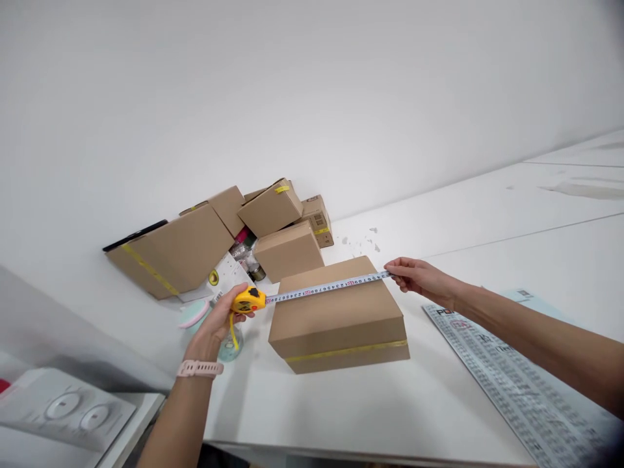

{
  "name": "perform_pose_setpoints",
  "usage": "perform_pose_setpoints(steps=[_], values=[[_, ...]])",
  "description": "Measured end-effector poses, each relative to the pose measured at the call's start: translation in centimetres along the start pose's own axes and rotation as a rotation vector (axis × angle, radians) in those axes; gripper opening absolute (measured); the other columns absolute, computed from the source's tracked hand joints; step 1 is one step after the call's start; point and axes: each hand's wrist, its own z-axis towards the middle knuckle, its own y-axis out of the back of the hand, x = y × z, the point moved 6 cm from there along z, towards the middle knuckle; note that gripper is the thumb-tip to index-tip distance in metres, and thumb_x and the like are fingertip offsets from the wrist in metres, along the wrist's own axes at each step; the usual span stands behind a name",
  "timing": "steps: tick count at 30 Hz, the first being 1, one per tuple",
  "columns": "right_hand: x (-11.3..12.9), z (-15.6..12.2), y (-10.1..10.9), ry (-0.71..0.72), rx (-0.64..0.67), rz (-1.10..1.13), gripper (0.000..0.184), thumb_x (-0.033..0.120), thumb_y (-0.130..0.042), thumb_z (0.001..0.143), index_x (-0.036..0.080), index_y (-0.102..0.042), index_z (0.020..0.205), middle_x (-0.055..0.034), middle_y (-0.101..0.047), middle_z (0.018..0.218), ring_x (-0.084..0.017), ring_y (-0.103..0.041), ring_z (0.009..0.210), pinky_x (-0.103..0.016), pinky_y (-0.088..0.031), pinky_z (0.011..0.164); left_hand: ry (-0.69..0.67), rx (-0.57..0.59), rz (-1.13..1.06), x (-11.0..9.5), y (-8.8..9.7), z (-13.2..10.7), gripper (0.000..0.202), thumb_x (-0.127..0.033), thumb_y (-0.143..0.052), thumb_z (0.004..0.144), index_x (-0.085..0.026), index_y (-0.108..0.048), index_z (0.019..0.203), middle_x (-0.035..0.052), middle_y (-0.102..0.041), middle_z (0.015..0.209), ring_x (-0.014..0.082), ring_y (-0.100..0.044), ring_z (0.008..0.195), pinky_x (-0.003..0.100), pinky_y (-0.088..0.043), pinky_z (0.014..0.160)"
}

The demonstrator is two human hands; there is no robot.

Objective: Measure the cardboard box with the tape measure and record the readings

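Observation:
A brown cardboard box (336, 318) with a yellow tape band lies on the white table (370, 409) in front of me. My left hand (217, 325), with a pink watch at the wrist, grips a yellow tape measure case (248, 300) just left of the box's far edge. The white measuring blade (326, 287) runs along that far top edge. My right hand (419, 278) pinches the blade's end at the box's far right corner.
Several more cardboard boxes (273, 214) are piled against the white wall at the back left, with small bottles and a pink and green object (192, 314) among them. A printed sheet (517, 377) lies at the right. A lower white surface (63, 409) sits at bottom left.

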Motion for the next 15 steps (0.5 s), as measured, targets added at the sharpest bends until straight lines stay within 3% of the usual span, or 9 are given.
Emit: perform_pose_setpoints(steps=[4,8,11,15], values=[[-0.4,0.1,-1.6,0.044,-0.026,-0.113,0.045,0.059,-0.080,0.072,0.022,-0.063,0.091,0.0018,-0.056,0.077,-0.014,-0.048,0.068,-0.032,-0.043,0.067,0.087,0.010,0.034,1.6,1.5,1.6,0.029,-0.040,-0.066,0.093,-0.011,-0.067,0.094,0.0049,-0.071,0.078,0.0128,-0.062,0.055,0.022,-0.044,0.046],[-0.6,-0.1,-3.1,0.038,-0.011,-0.316,0.050,0.065,-0.070,0.081,0.025,-0.062,0.111,-0.0014,-0.062,0.080,-0.020,-0.056,0.078,-0.032,-0.045,0.065,0.143,0.041,0.025,2.9,1.4,2.5,0.031,-0.041,-0.062,0.099,-0.016,-0.064,0.116,0.0063,-0.069,0.106,0.0168,-0.067,0.082,0.033,-0.059,0.070],[-1.4,-0.1,-3.5,0.009,0.015,-0.386,0.054,0.072,-0.061,0.085,0.024,-0.063,0.110,-0.0036,-0.065,0.084,-0.019,-0.058,0.075,-0.032,-0.045,0.062,0.161,0.053,-0.012,3.4,1.0,2.8,0.035,-0.040,-0.064,0.098,-0.017,-0.062,0.125,0.0095,-0.066,0.122,0.0227,-0.067,0.100,0.043,-0.060,0.084],[-2.5,0.2,-3.3,-0.053,-0.008,-0.395,0.058,0.076,-0.058,0.084,0.023,-0.065,0.107,-0.0048,-0.066,0.084,-0.018,-0.056,0.069,-0.032,-0.046,0.058,0.168,0.072,-0.073,3.6,0.8,3.0,0.037,-0.039,-0.064,0.098,-0.018,-0.061,0.128,0.0105,-0.064,0.128,0.0249,-0.066,0.107,0.046,-0.058,0.089]])
